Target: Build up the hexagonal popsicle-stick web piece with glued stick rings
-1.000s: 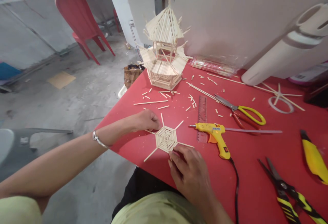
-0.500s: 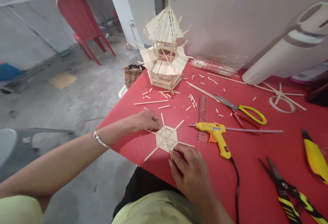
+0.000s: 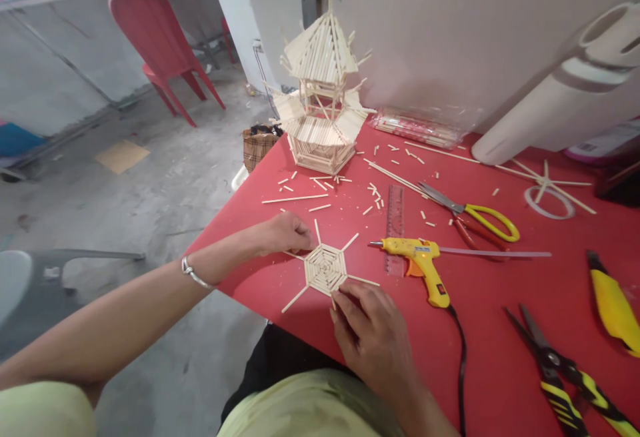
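Note:
A flat hexagonal web of thin wooden sticks [image 3: 325, 269] lies on the red tabletop, with bare spokes reaching past its rim. My left hand [image 3: 287, 233] rests at its upper left, over one spoke, fingers curled closed; whatever they hold is hidden. At the lower right edge, my right hand [image 3: 373, 323] pinches the web near a spoke, which its fingers partly cover. To the right is a yellow hot glue gun [image 3: 423, 260] with a glue stick in its back, its nozzle pointing at the web. A clear ruler [image 3: 395, 213] lies partly behind the gun.
A stick pagoda [image 3: 323, 103] stands at the back. Cut stick pieces are scattered before it. Yellow-and-red-handled scissors [image 3: 470, 217], black-and-yellow shears [image 3: 555, 360], a tape ring [image 3: 549, 202] and a leaning white tube [image 3: 545, 107] occupy the right side. The table's left edge drops to the floor.

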A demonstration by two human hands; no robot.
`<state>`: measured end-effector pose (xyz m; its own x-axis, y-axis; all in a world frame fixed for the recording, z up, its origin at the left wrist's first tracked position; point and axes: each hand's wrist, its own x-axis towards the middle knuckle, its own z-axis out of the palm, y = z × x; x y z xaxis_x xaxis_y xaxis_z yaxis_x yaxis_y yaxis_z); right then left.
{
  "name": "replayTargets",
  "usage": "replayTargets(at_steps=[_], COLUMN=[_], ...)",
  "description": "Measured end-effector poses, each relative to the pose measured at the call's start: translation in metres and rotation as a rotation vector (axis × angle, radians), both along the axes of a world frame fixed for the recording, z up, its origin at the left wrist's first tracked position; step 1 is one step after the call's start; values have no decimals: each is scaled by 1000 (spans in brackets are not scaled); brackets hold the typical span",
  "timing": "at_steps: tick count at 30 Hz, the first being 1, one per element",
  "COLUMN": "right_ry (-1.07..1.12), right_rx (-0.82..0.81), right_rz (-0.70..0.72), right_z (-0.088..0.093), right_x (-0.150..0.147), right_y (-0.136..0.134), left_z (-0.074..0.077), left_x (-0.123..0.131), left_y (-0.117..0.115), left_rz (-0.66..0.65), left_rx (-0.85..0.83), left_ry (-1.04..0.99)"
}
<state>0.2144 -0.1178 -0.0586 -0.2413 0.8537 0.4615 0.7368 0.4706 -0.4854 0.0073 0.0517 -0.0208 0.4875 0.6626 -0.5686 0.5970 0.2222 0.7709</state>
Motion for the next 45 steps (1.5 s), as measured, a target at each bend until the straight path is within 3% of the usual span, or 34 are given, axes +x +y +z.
replayTargets(at_steps=[3, 6, 9, 13, 22, 28, 45], right_ry=[29, 50, 31, 3, -42, -56, -131], right_rx=[38, 44, 23, 10, -63, -24, 46], right_rz=[-26, -79, -129, -167, -143, -153, -141], right_z=[0, 1, 2, 3, 6, 6, 7], right_x=[1, 1, 2, 2, -1, -5, -9], right_y=[0, 0, 0, 1, -13, -9, -7], left_z=[0, 3, 6, 5, -7, -11, -20], left_x=[-6, -14, -23, -33, -45, -42, -31], left_y=[-5, -17, -32, -44, -54, -58, -58], left_rz=[-7, -27, -169, -308, -254, -206, -277], left_rx=[115, 425, 818, 1033, 1090, 1130, 1167], left_ry=[-40, -22, 16, 71, 118, 113, 228])
